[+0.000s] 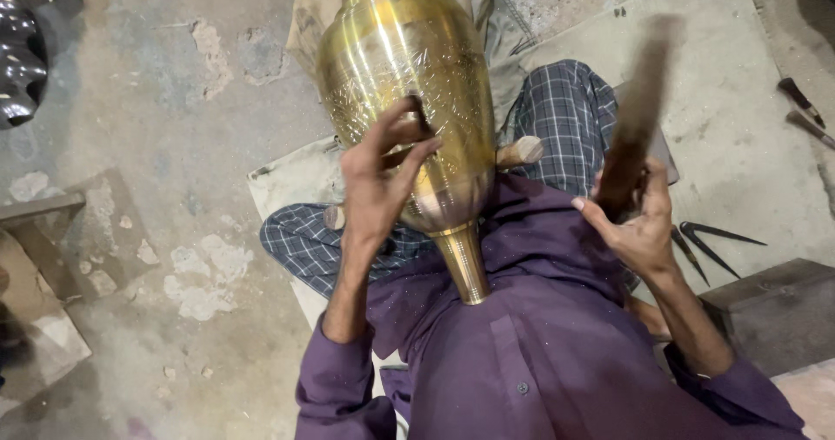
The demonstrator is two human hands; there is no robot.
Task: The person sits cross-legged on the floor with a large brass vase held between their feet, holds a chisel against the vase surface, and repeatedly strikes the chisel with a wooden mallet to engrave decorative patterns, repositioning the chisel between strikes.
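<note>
Brass vase point(404, 83) lies across the lap, neck against the purple shirt point(539, 353) for bracing. Left hand point(378, 183) pinches a small tool to its engraved belly; right hand point(639, 223) grips a raised, blurred wooden mallet point(639, 110).

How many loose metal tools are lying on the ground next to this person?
4: two dark pointed tools crossing on the floor beside the right hand, and two more near the frame's right edge. Others may be hidden.

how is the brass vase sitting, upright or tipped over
Tipped over. The brass vase lies along the person's lap, its narrow neck pointing at the purple shirt. The left hand steadies it.
</note>
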